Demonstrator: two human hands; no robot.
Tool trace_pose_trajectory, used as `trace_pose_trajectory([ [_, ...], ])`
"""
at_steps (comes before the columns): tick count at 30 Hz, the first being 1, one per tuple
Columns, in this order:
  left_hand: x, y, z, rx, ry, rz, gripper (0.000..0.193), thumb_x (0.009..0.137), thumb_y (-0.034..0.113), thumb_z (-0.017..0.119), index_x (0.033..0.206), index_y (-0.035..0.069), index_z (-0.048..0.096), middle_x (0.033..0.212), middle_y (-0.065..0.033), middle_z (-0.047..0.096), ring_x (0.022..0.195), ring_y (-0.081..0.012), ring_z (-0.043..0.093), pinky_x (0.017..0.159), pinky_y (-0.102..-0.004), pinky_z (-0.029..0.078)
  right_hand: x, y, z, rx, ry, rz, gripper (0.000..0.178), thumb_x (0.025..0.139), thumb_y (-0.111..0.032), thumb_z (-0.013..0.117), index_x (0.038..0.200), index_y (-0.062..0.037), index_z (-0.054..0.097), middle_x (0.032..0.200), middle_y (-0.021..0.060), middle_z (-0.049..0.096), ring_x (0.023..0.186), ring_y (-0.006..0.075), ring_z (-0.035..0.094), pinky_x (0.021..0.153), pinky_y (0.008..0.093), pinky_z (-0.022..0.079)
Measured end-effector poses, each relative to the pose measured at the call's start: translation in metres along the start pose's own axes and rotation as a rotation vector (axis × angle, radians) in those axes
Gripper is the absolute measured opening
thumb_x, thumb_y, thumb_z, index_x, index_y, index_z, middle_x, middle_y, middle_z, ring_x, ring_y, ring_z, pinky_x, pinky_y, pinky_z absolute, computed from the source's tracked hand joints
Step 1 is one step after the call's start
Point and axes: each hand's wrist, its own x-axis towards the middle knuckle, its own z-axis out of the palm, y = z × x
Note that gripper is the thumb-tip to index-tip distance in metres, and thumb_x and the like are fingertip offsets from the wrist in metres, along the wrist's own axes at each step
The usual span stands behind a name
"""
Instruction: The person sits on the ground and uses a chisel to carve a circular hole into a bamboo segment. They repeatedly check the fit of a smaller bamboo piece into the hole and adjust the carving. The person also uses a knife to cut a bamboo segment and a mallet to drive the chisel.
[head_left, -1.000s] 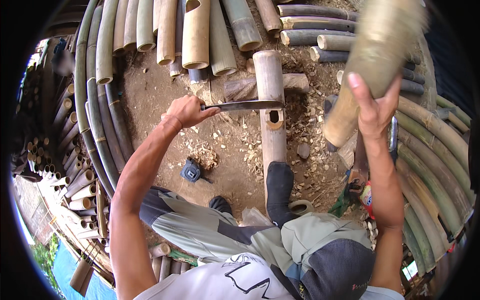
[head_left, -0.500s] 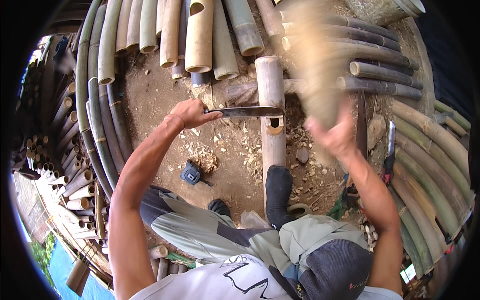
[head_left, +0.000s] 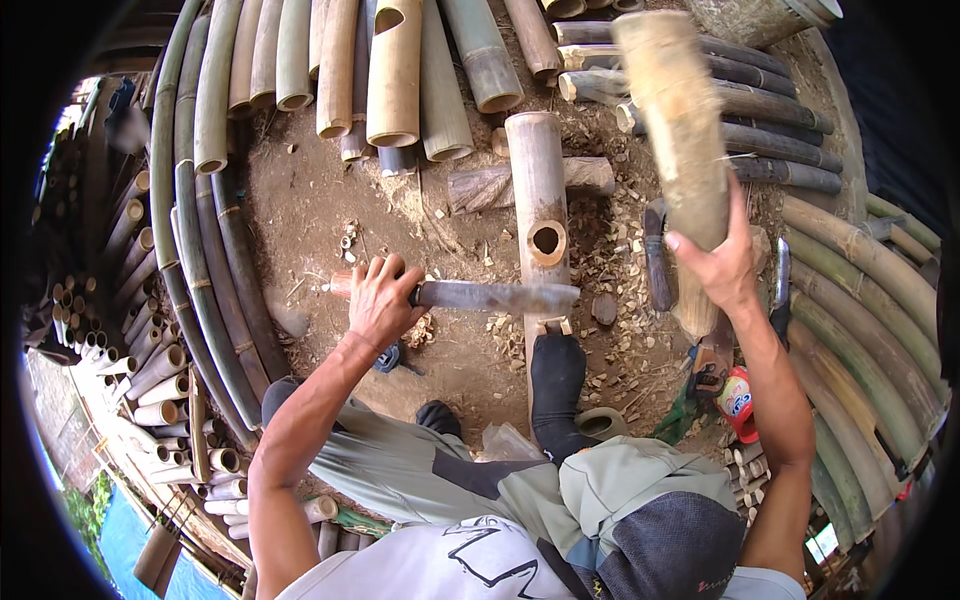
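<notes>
My left hand (head_left: 383, 305) is closed on the wooden handle of a machete (head_left: 490, 295), its blade lying crosswise over a bamboo pole (head_left: 537, 170). An open hole (head_left: 547, 242) with pale cut edges shows in the pole, above the blade. A small pale chip (head_left: 555, 326) sits on the pole between the blade and my dark-socked foot (head_left: 558, 390), which rests on the pole. My right hand (head_left: 725, 265) is wrapped round a thick, slightly blurred wooden club (head_left: 675, 110), held raised to the right of the pole.
A short log (head_left: 480, 188) lies under the pole. Bamboo lengths (head_left: 450, 110) lie in rows ahead, left and right. Wood chips cover the ground. A tape measure (head_left: 387, 358) sits near my left wrist. A sheathed blade (head_left: 657, 255), a red container (head_left: 738, 405) and another knife (head_left: 783, 280) lie at right.
The machete has moved from above the hole down to below it, nearer my foot. The hole now shows fully open. The club has shifted to the right and is less blurred.
</notes>
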Motion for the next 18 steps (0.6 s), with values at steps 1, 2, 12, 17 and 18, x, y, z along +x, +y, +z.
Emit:
trace_pose_trajectory([
  [1, 0.005, 0.0, 0.004, -0.019, -0.039, -0.039, 0.037, 0.071, 0.039, 0.08, 0.097, 0.017, 0.065, 0.095, -0.0045, 0.054, 0.097, -0.023, 0.055, 0.081, -0.0419, 0.041, -0.004, -0.002, 0.002, -0.049, -0.069, 0.009, 0.101, 0.071, -0.025, 0.082, 0.15, -0.0046, 0.024, 0.128, 0.0231, 0.056, 0.107, 0.0322, 0.064, 0.095, 0.0398, 0.054],
  [2, 0.01, 0.001, 0.007, -0.039, -0.083, -0.076, 0.035, 0.072, 0.039, 0.079, 0.096, 0.017, 0.066, 0.095, -0.0048, 0.054, 0.098, -0.0234, 0.055, 0.081, -0.0421, 0.041, -0.01, -0.005, 0.006, -0.099, -0.139, 0.023, 0.101, 0.07, -0.025, 0.082, 0.151, -0.0054, 0.024, 0.129, 0.0239, 0.056, 0.106, 0.0332, 0.064, 0.095, 0.0399, 0.054],
  [12, 0.065, -0.01, 0.006, -0.03, -0.407, -0.18, 0.031, 0.082, 0.041, 0.071, 0.095, 0.012, 0.07, 0.103, -0.0088, 0.063, 0.105, -0.0266, 0.063, 0.088, -0.047, 0.048, 0.009, 0.026, 0.03, -0.824, -0.708, -0.744, 0.084, 0.063, -0.027, 0.085, 0.137, -0.0114, 0.047, 0.112, 0.0102, 0.059, 0.083, 0.0267, 0.062, 0.074, 0.0376, 0.053],
  [17, 0.059, -0.028, 0.007, -0.383, -0.477, -0.236, 0.048, 0.085, 0.056, 0.069, 0.09, 0.008, 0.072, 0.076, -0.0073, 0.068, 0.07, -0.0239, 0.067, 0.066, -0.0436, 0.054, -0.045, 0.012, 0.031, -0.498, -0.627, -0.807, 0.093, 0.056, -0.033, 0.09, 0.136, -0.0093, 0.049, 0.113, 0.0098, 0.06, 0.082, 0.0263, 0.065, 0.069, 0.039, 0.058],
  [18, 0.045, -0.037, 0.013, -0.862, -0.354, -0.372, 0.059, 0.089, 0.061, 0.061, 0.08, 0.003, 0.069, 0.063, -0.0056, 0.064, 0.054, -0.0195, 0.061, 0.052, -0.0371, 0.052, -0.065, 0.013, 0.033, -0.367, -0.619, -0.74, 0.091, 0.056, -0.03, 0.089, 0.135, -0.0101, 0.05, 0.113, 0.0111, 0.06, 0.087, 0.029, 0.065, 0.074, 0.0405, 0.058],
])
